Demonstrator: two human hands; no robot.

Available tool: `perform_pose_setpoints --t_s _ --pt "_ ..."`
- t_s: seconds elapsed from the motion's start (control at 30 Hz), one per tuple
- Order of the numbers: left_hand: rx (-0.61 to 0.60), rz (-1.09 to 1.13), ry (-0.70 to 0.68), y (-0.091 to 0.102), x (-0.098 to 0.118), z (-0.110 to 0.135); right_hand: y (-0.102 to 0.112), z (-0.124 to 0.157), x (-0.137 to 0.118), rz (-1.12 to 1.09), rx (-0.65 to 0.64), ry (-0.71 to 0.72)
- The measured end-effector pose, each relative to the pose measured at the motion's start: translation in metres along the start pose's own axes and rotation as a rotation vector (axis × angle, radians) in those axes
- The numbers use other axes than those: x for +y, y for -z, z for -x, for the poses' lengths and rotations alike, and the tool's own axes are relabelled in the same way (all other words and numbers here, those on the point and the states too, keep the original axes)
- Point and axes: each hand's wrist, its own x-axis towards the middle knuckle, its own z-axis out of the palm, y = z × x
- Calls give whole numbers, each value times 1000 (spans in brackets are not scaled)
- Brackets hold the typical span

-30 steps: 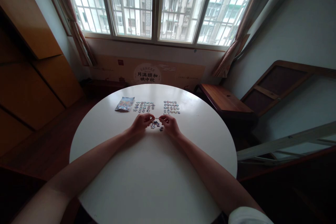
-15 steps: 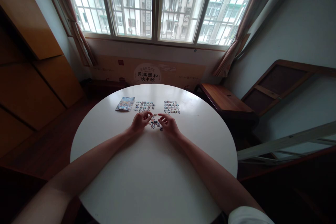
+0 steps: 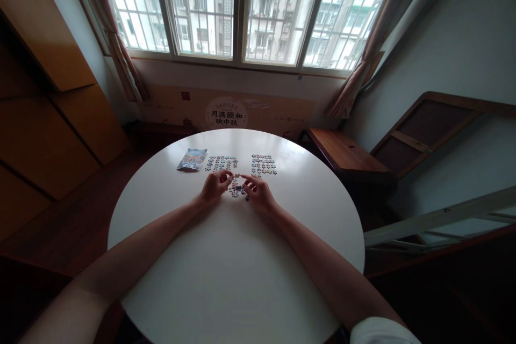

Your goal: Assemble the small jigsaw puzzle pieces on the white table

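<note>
Over the middle of the table, my left hand [image 3: 215, 185] pinches a small jigsaw puzzle piece [image 3: 237, 176] at its fingertips. My right hand [image 3: 258, 191] is just to the right, index finger pointing at that piece and thumb apart from it. Between and below the hands lies a loose pile of jigsaw pieces [image 3: 237, 190], partly covered by my right fingers. One dark piece [image 3: 247, 198] sits by my right thumb. Beyond the hands, pieces are laid out in a left group [image 3: 221, 163] and in a right group [image 3: 264, 164] of rows.
A colourful printed packet [image 3: 192, 160] rests on the round white table [image 3: 229, 258], left of the pieces. Behind the table a printed board [image 3: 274, 115] stands under the barred window. A wooden bench [image 3: 342, 150] is at the right, and cabinets [image 3: 76, 123] are at the left.
The pinched piece and the fingertips around it have shifted very slightly to the left. The laid-out groups and the packet stay as they were.
</note>
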Motion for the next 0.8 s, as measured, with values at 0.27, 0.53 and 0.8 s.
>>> perform_pose_setpoints --t_s 0.27,0.53,0.8 --pt "-39 10 -31 0 2 0 0 0 1 -5 19 6" --pt "-93 103 -24 -1 7 3 1 -1 -2 -2 36 -13" --pt "-133 169 -19 -2 9 5 2 -1 -1 30 28 -52"
